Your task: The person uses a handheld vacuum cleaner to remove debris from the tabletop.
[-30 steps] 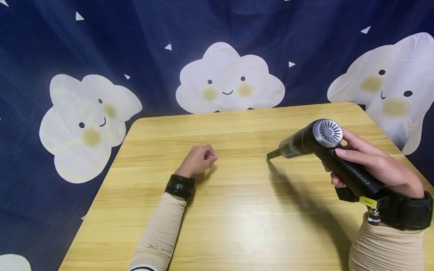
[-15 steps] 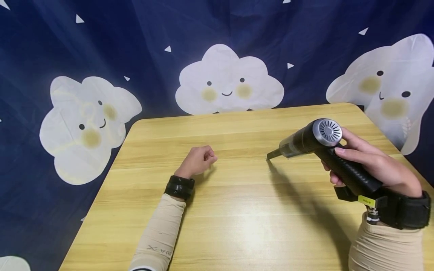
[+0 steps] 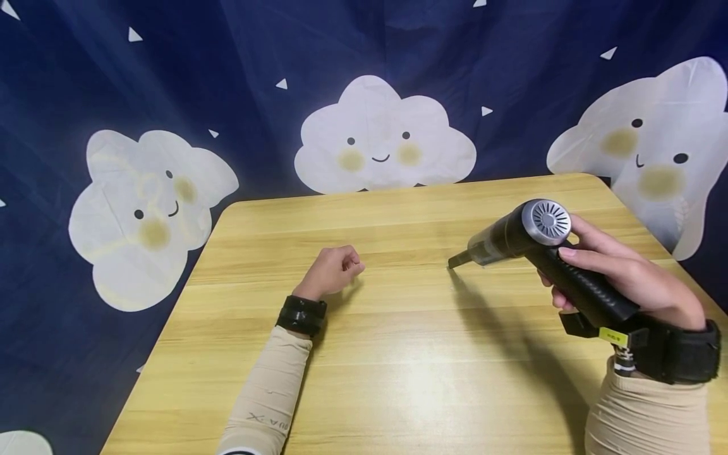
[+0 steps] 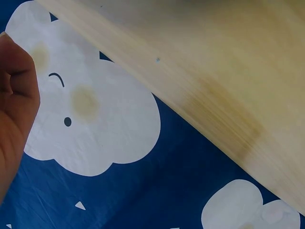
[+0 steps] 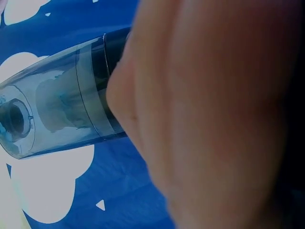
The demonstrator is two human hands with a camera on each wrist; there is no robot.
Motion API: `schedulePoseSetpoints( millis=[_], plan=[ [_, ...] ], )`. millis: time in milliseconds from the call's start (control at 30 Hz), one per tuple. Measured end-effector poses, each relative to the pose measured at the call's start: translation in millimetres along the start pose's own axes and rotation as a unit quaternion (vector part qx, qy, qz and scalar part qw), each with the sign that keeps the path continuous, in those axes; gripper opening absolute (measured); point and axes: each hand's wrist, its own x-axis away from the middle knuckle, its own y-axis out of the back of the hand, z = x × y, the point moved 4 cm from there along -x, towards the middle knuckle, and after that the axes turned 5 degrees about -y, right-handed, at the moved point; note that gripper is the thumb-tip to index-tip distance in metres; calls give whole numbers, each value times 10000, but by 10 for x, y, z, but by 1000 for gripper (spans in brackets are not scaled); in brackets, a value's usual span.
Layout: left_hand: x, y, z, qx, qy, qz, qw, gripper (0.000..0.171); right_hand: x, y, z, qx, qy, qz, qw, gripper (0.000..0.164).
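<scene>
My right hand point(image 3: 631, 272) grips the black handle of a handheld vacuum cleaner point(image 3: 497, 240), thumb laid along the handle's top. Its narrow dark nozzle points down and left, with the tip at or just above the wooden tabletop; contact cannot be told. In the right wrist view, bluish bits show inside the clear dust cup point(image 5: 62, 100), and my fingers point(image 5: 143, 95) wrap the handle side. My left hand point(image 3: 332, 270) is at the table's middle left, fingers loosely curled and holding nothing; part of it appears in the left wrist view.
The light wooden table point(image 3: 370, 354) has rounded far corners. A dark blue curtain point(image 3: 256, 63) with smiling white clouds hangs right behind and beside it. One tiny bluish speck point(image 4: 158, 59) lies on the tabletop in the left wrist view.
The vacuum cleaner's body and my right hand have shifted very slightly left, while the nozzle tip stays nearly in place. My left hand keeps its place.
</scene>
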Motion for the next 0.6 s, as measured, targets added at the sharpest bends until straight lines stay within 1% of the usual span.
schedulePoseSetpoints(
  millis=[200, 500, 600],
  plan=[
    [-3, -4, 6, 11, -52, -26, 10000, 11, -31, -26, -2, -103, 19, 56, 9999, 52],
    [-5, -6, 8, 39, -14, -22, 10000, 11, -70, -27, -13, 116, 85, 67, 9999, 52],
    [-7, -7, 6, 37, 9, -14, 10000, 11, -71, -22, -13, 110, 93, 83, 9999, 53]
  ],
)
